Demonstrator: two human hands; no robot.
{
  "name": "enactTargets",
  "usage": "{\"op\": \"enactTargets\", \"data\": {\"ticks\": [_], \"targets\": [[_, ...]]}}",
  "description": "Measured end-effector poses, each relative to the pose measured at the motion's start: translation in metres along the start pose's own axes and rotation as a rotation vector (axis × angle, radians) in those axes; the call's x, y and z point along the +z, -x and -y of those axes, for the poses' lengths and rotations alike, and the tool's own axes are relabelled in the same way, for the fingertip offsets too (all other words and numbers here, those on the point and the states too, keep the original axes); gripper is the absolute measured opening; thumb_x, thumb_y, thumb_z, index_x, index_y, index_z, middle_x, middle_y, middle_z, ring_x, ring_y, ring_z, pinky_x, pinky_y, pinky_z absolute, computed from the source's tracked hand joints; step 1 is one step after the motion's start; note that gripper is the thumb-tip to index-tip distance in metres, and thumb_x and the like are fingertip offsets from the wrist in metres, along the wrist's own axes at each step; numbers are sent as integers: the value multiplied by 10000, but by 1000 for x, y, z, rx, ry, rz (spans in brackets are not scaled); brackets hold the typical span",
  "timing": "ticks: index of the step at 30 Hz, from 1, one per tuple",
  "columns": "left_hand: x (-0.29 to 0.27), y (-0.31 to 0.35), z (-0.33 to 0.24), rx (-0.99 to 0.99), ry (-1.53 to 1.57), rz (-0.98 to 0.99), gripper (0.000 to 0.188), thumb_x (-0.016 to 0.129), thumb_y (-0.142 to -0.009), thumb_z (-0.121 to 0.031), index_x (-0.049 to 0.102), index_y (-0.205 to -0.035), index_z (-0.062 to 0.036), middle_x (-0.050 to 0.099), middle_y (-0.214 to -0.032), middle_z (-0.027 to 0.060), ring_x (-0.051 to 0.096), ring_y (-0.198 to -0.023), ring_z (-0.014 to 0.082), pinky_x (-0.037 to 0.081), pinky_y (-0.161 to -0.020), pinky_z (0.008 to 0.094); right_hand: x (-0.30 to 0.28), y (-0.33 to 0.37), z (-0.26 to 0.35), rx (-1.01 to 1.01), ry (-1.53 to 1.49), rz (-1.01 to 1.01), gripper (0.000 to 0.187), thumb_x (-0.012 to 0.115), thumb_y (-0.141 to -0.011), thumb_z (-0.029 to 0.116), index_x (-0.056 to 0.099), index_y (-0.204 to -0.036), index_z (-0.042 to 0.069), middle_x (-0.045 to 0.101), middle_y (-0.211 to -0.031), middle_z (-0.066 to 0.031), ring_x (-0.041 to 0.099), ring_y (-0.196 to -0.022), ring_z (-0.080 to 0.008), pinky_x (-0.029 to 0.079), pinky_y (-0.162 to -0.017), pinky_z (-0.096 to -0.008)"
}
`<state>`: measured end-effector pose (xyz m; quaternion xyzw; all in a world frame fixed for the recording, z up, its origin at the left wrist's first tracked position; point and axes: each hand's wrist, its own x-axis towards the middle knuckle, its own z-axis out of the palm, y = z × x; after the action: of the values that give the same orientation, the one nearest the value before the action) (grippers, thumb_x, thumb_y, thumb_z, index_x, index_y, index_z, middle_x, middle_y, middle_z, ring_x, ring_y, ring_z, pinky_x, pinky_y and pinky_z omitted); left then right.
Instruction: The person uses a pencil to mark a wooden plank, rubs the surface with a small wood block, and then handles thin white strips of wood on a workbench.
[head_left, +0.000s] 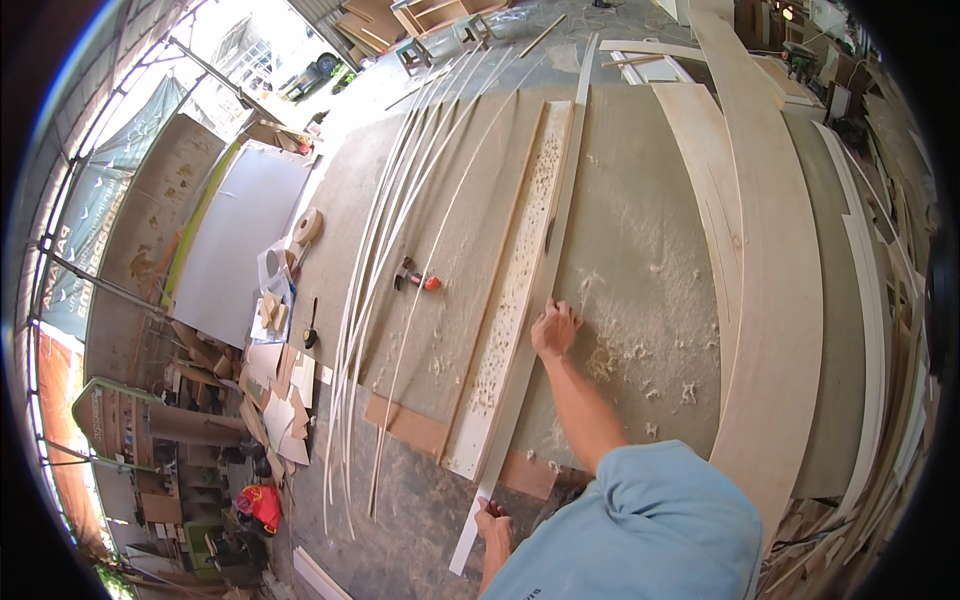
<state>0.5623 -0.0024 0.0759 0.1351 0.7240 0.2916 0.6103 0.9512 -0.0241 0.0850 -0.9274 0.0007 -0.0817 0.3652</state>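
A long, narrow white strip [508, 425] runs away from me beside a speckled board [510, 320], which has brown spots and a brown edge. My left hand [493, 522] grips the strip near its close end, thumb and fingers pinched on it. Farther up, my right hand [556, 328] rests at the strip's right edge with curled fingers; how firmly it holds is hard to make out. Left of the board, a hammer [416, 278] with a red-and-black handle lies on the large work sheet [640, 230]. Several thin pale strips [378, 230] stretch lengthwise farther left.
Wood shavings [640, 350] are scattered right of the strip. A wide curved plywood panel [775, 290] lies along the right. At left are a screwdriver [312, 325], a tape roll [307, 225], a plastic bag [272, 270] and wood offcuts [288, 415]. Small stools [412, 55] stand at the back.
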Motion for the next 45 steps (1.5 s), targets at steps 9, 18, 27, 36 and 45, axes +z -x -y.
{"op": "enactTargets", "data": {"ticks": [9,18,27,36,45], "targets": [[2,-7,3,-34,3,44,198,634,-868,-292,591,-768,-126,508,-660,-13,480,-595,106,390,-506,221,-5,53,6,36,-21,-32,259,561,-778,85,650,-1019,54,586,-953,-87,529,-952,-257,336,-831,-424],[44,17,11,-53,-51,29,229,631,-868,-271,514,-721,-140,382,-610,-10,379,-533,130,309,-454,273,6,20,2,37,-3,-41,255,519,-791,117,646,-1007,69,583,-965,-79,521,-963,-261,337,-828,-428],[-106,-72,8,116,102,51,123,597,-889,-235,577,-865,-116,507,-656,-6,457,-539,119,342,-439,223,14,20,-1,-6,44,-52,280,545,-802,122,647,-1059,82,591,-989,-68,532,-978,-245,342,-841,-450],[-166,-46,-13,318,10,-32,122,676,-804,-32,558,-805,-60,551,-675,36,504,-526,106,394,-430,220,16,19,-5,17,20,-6,283,559,-793,101,646,-1061,71,579,-991,-80,517,-1000,-252,329,-847,-457],[-102,2,-34,337,-336,-250,213,788,-695,-34,580,-670,2,517,-563,12,427,-433,80,299,-394,227,20,2,-2,29,-14,-30,272,562,-777,82,653,-1032,60,575,-996,-76,509,-1004,-256,329,-849,-458]]}}
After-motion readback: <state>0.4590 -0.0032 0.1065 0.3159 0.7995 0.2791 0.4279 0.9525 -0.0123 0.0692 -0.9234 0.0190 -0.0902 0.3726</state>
